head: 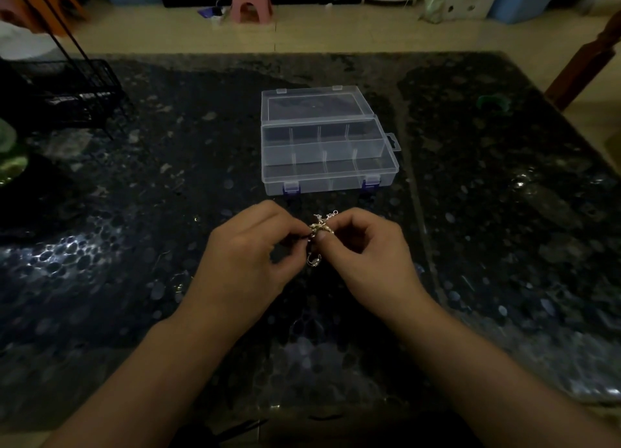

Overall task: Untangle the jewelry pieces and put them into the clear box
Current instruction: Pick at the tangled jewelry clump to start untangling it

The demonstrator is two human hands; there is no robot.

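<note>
A small tangle of silvery jewelry (319, 229) hangs between my two hands just above the dark table. My left hand (248, 256) pinches it from the left and my right hand (366, 249) pinches it from the right. A ring-shaped piece (314, 259) dangles below the fingertips, and a thin chain end sticks up toward the box. The clear box (329, 178) lies open right behind my hands, lid flat at the back, with several divided compartments that look empty.
The dark speckled stone table (134, 246) fills the view. A black wire rack (67, 94) stands at the back left, and a green object (492, 103) lies at the back right. A wooden chair (584, 61) stands off the right edge.
</note>
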